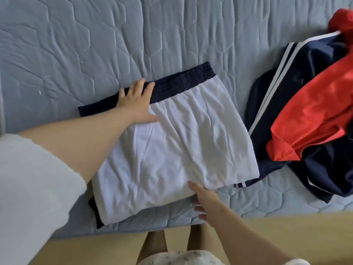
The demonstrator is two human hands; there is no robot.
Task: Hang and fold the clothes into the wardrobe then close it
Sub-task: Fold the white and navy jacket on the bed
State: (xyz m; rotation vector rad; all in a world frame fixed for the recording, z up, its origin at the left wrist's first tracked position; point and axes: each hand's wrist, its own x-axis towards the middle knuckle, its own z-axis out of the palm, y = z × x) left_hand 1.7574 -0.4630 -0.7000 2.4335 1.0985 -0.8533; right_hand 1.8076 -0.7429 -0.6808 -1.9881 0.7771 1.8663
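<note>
The white shorts (pixel 172 150) lie folded in the middle of the frame on the bed (pixel 76 44), close to its near edge, with their navy waistband (pixel 183 81) running along the upper side. The left hand (pixel 136 100) is open, with straight fingers laid flat across the waistband at centre left. It seems to pin the cloth so the fold does not slide on the quilted cover. The right hand (pixel 205 201), at lower centre, pinches the near hem with the thumb on top and the fingers curled at the edge. This looks like a grip for tightening the fold or starting to lift it.

At the right of the frame is a loose heap, a navy striped garment (pixel 286 88) with a red garment (pixel 315 111) partly draped over it. The navy one touches the right side of the shorts. These look like pieces not yet folded or hung, kept within reach. The wardrobe is not in view, so putting the clothes away and closing it are probably not yet done.
</note>
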